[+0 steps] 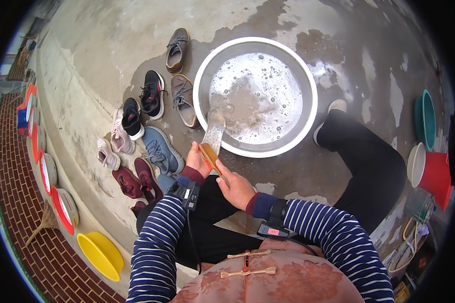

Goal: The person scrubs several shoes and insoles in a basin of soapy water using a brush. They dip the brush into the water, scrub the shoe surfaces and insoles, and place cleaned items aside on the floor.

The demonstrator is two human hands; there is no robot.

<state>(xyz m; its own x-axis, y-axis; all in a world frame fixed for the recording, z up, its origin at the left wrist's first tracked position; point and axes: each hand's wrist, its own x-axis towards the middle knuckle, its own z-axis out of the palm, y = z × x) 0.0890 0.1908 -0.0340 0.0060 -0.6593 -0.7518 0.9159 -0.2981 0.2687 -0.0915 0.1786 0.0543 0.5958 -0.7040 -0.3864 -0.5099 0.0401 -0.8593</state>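
Note:
My right hand (235, 189) is closed round a wooden scrubbing brush (210, 157) with orange bristles turned toward my left side. Beside it, my left hand (196, 161) grips the near end of a pale, wet, flat long piece (215, 132), shaped somewhat like an insole. That piece slants over the near left rim of a large white-rimmed basin (308, 116), its far end at the suds. Murky, foamy water (258, 91) stands in the basin. The brush partly hides the left fingers and the near end of the piece.
Left of the basin stand several shoes, including brown ones (183, 96), black ones (152, 95), a blue-grey one (162, 151) and maroon ones (145, 174). A yellow basin (100, 255) lies far left. At right are a green basin (425, 120) and a red bucket (436, 177).

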